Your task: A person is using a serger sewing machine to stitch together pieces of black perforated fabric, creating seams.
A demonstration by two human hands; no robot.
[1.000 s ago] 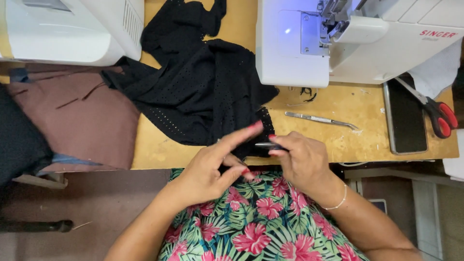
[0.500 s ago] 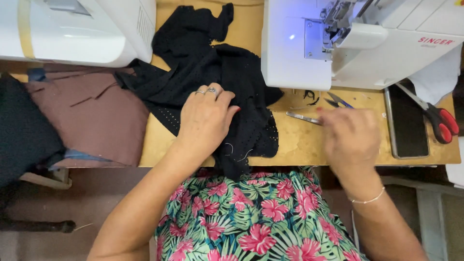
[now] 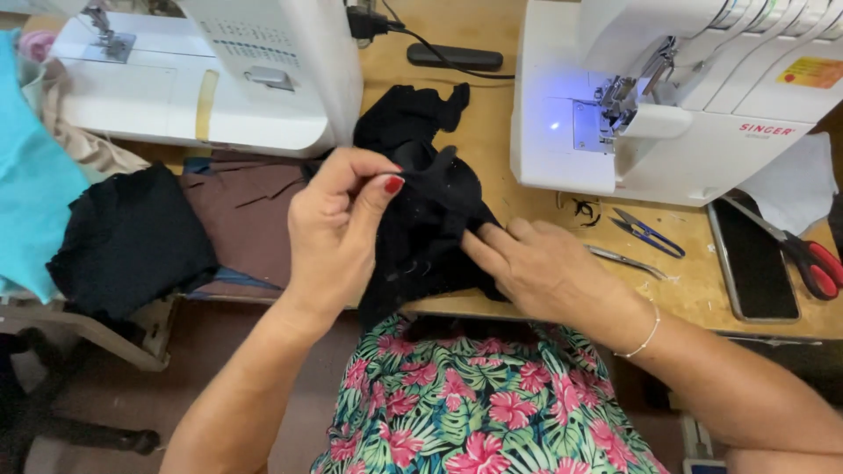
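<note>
A black mesh garment (image 3: 421,219) lies bunched on the wooden table (image 3: 492,114) between two white sewing machines. My left hand (image 3: 338,228) pinches a fold of this black fabric between thumb and fingers, lifted a little off the table. My right hand (image 3: 549,268) rests flat on the garment's right edge, fingers pointing left onto the cloth. Metal tweezers (image 3: 625,260) lie partly under that hand's far side.
A white sewing machine (image 3: 219,79) stands at the left, a white overlock machine (image 3: 694,96) with a lit lamp at the right. Blue thread snips (image 3: 648,233), a dark phone (image 3: 755,263) and red-handled scissors (image 3: 812,259) lie at right. Brown (image 3: 241,211), black (image 3: 132,237) and turquoise (image 3: 31,202) fabric piles sit left.
My right hand came back from the tweezers to the garment's edge. My left hand went from lying flat on the fabric to pinching and lifting a fold. The view shifted closer.
</note>
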